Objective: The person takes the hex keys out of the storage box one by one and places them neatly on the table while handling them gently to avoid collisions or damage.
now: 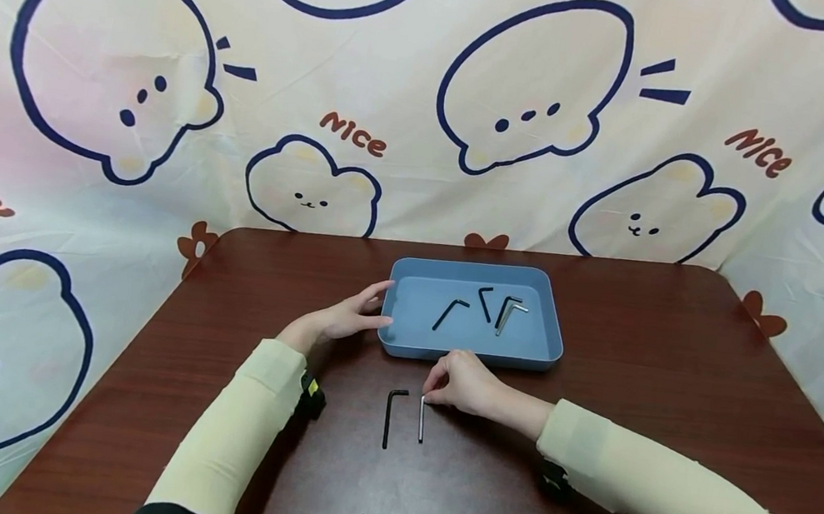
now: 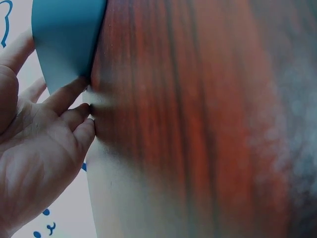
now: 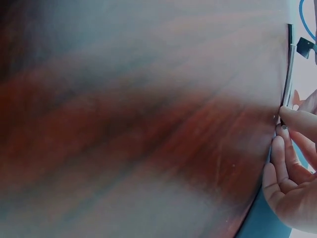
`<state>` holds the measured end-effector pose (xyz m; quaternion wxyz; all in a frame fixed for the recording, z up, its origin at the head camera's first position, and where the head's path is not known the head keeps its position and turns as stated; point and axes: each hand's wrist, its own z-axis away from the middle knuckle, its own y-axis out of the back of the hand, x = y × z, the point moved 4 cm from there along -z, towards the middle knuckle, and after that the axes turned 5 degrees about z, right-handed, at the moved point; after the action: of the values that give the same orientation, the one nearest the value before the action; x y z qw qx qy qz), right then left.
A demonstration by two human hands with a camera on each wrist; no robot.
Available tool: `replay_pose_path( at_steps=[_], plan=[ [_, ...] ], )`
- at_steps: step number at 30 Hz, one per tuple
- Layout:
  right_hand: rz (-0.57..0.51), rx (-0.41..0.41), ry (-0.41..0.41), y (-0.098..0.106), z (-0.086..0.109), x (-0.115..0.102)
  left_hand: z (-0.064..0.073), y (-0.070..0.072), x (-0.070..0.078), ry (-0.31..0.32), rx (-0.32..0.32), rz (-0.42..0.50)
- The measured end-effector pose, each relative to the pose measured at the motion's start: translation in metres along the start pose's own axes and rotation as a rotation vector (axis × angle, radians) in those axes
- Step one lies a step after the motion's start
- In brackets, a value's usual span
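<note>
A slim, shiny silver hex key sits at the fingertips of the right hand, whose thumb and fingers pinch its upper end. The straight long arm runs from them toward the wearer; its bent end is mostly covered by the fingers. Just left of that hand, a matte black hex key lies nearly parallel, its short arm turned toward the hand. Directly beyond the right hand is a blue tray holding three black keys and another silver key, at varied slants. The left hand, fingers extended and spread, touches the tray's left side. Beneath both hands spreads a reddish-brown wooden table.
</note>
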<state>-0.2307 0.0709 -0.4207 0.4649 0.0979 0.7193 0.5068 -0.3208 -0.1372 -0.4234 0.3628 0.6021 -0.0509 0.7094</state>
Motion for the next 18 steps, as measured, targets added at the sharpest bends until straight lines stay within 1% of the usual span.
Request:
replay_pose_path(
  at_steps=[9, 18],
  plan=[
    [0.017, 0.019, 0.002, -0.0005, 0.0013, 0.0016, -0.0002, -0.0006, 0.0004, -0.009, 0.000, 0.008],
    [0.014, 0.020, -0.007, -0.0016, 0.0011, 0.0016, -0.0007, -0.0005, -0.0019, 0.001, 0.001, 0.007]
  ],
)
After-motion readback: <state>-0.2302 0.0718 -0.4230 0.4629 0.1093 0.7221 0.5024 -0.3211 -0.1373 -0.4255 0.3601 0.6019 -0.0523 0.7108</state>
